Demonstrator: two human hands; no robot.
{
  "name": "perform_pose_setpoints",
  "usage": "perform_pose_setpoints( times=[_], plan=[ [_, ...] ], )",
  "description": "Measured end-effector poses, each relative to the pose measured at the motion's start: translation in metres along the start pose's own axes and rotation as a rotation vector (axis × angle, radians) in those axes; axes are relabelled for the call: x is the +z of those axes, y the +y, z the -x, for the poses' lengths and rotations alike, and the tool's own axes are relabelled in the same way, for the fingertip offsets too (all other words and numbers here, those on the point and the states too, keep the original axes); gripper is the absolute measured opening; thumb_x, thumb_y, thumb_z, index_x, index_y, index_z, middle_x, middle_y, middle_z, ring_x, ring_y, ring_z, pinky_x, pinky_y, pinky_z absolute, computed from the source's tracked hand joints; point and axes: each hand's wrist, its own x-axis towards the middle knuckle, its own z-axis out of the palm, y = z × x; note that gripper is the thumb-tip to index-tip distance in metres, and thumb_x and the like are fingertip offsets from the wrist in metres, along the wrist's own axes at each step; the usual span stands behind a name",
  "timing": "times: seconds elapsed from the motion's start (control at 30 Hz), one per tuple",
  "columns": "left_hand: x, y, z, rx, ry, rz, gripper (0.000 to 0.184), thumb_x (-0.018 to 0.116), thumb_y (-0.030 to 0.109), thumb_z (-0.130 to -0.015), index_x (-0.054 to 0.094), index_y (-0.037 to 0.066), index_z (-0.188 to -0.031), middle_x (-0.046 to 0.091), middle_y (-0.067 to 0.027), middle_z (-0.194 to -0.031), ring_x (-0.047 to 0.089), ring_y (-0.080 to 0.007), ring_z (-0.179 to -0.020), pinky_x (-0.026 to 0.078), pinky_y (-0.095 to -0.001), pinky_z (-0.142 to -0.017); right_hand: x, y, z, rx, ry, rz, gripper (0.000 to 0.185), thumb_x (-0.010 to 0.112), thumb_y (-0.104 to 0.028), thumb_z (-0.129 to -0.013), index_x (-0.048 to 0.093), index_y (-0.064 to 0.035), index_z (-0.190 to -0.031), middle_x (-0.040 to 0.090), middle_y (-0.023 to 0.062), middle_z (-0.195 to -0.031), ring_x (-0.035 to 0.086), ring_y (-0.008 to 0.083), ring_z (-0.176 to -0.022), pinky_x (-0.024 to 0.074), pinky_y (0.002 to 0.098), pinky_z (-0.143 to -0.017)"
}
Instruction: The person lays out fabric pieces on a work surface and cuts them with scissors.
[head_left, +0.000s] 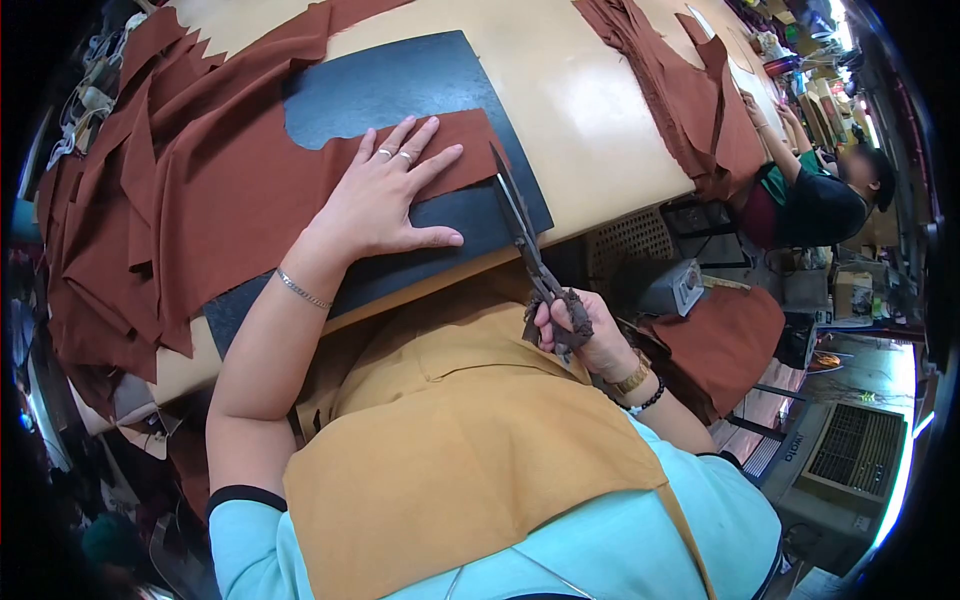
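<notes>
My left hand point(391, 188) lies flat with its fingers spread, pressing on a strip of reddish-brown fabric point(455, 135). Beneath the strip is a dark blue-black mat point(400, 75) on the table. My right hand point(585, 335) grips a pair of large scissors point(530, 245) by their cloth-wrapped handles. The blades point up and away over the mat's right edge, their tips near the strip's right end. Whether the blades are parted is hard to make out. The same fabric point(220, 200) spreads leftward from my left hand in a wide, wrinkled piece.
A pale table point(580, 120) stretches away in front of me. More brown fabric point(690, 110) lies on it at the right, near another person point(820, 200) working there. Brown cloth point(720, 340) is draped at my right, and a grey air cooler point(840, 470) stands behind it.
</notes>
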Motion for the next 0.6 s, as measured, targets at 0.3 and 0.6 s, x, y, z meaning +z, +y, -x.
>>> perform_pose_setpoints(
  times=[0.3, 0.6],
  plan=[
    [0.000, 0.000, 0.000, -0.004, -0.013, 0.006, 0.097, 0.054, 0.079, -0.069, 0.036, 0.021, -0.145, 0.024, -0.0153, -0.153, 0.020, -0.0359, -0.141, 0.014, -0.0567, -0.113, 0.006, -0.006, 0.011, 0.048, 0.034, 0.022, 0.022, 0.061, -0.024, -0.093, 0.061, -0.0034, -0.084, 0.060, 0.0024, -0.068, 0.058, 0.0089, -0.061, 0.0476, 0.0221, -0.058],
    [-0.003, 0.004, 0.000, 0.042, -0.043, 0.037, 0.098, 0.056, 0.079, -0.068, 0.036, 0.021, -0.145, 0.024, -0.0151, -0.153, 0.019, -0.0358, -0.142, 0.014, -0.0578, -0.113, 0.005, -0.011, -0.007, 0.013, 0.030, 0.037, 0.022, 0.060, -0.023, -0.093, 0.060, -0.0025, -0.085, 0.060, 0.0032, -0.067, 0.058, 0.0090, -0.059, 0.0479, 0.0226, -0.057]
  ],
)
